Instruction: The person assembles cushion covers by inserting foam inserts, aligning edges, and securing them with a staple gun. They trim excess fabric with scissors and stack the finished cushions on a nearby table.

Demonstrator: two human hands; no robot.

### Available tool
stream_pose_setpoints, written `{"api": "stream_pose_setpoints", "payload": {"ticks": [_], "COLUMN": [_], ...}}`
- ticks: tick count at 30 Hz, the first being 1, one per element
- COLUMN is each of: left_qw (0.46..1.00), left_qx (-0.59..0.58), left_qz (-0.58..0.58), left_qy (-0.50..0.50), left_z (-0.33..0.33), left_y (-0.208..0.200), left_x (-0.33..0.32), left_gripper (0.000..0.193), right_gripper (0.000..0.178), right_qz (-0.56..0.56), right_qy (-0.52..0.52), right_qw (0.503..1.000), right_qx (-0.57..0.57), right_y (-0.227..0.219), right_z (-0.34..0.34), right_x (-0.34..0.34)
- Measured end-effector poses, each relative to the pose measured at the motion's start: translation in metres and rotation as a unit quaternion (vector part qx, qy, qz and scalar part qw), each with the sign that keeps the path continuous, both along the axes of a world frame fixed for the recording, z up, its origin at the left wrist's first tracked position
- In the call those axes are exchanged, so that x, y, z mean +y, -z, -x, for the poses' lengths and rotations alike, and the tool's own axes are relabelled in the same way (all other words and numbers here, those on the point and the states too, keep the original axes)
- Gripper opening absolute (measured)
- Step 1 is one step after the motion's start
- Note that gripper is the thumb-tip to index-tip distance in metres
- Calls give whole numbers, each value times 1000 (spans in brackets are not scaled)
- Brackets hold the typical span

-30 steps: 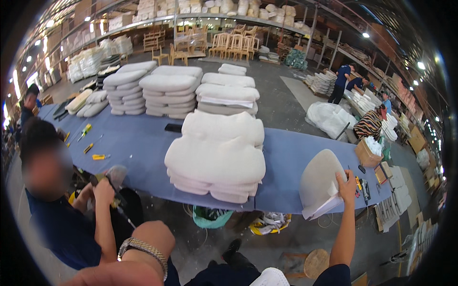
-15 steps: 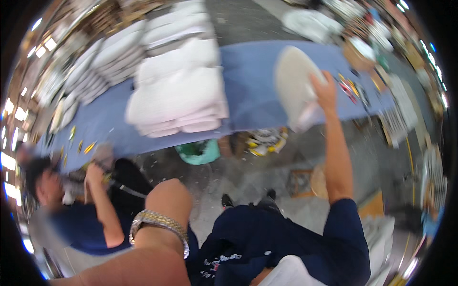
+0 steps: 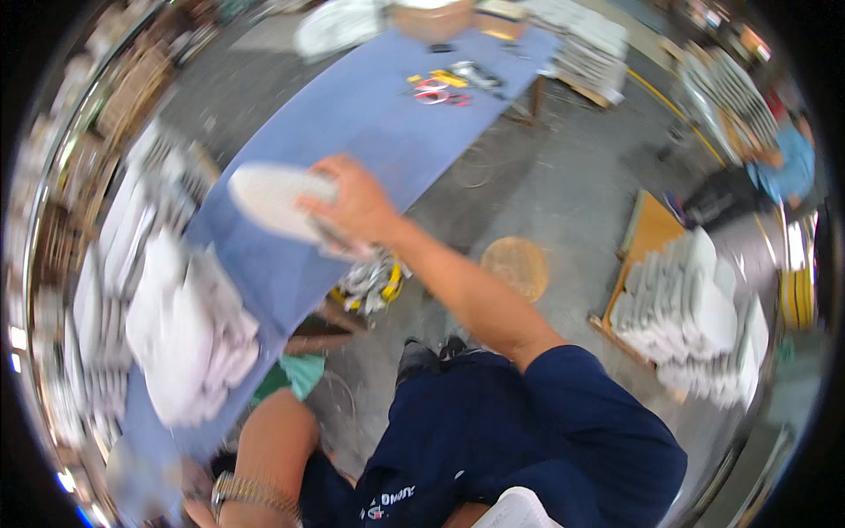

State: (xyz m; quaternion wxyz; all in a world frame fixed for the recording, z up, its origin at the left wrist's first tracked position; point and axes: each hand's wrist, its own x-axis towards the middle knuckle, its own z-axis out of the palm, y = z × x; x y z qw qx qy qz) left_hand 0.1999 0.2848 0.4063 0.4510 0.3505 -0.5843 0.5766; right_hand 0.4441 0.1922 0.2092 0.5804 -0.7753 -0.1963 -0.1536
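My right hand reaches far forward, its fingers closed on the end of a white, rounded, padded piece. The piece hangs over the long blue-covered table, and motion smears it somewhat. Low on the left is my left hand, with a metal-band watch at the wrist. Its fingers are hidden from this view, so I cannot see whether it holds anything. Beside it on the table's near left part lies a stack of white padded pieces.
Hand tools lie near the table's far end. Below its edge sit a bundle of yellow and white scraps and a green bag. A round board, a pallet with white stacks and a person are to the right.
The view has swung right, so the table and stacks appear farther left. My right hand still grips the padded piece, which now lies flatter and left of before. My left hand sits lower.
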Motion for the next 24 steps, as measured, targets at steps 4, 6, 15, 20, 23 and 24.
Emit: {"api": "stream_pose_setpoints", "payload": {"ticks": [4,6,15,20,23,24], "left_qw": [991,982,958,958,961,960], "left_qx": [60,76,94,74,65,70], "left_qz": [-17,-21,2,37,41,37], "left_qy": [115,169,270,275,264,268], "left_z": [-73,-109,-213,-263,-283,-288], "left_y": [28,40,64,56,52,53], "left_x": [-20,-32,-34,4,19,18], "left_gripper": [79,79,82,84,85,85], "right_gripper": [58,57,45,46,48,49], "right_qz": [-42,-64,-64,-81,-88,-93], "right_qy": [-74,-96,-67,-44,-67,-71], "right_qw": [996,993,996,994,986,982], "right_qx": [18,7,17,63,126,151], "right_y": [10,10,3,11,-2,-3], "right_z": [-9,-21,-97,-146,-157,-160], "right_x": [21,16,-2,-6,-16,-22]}}
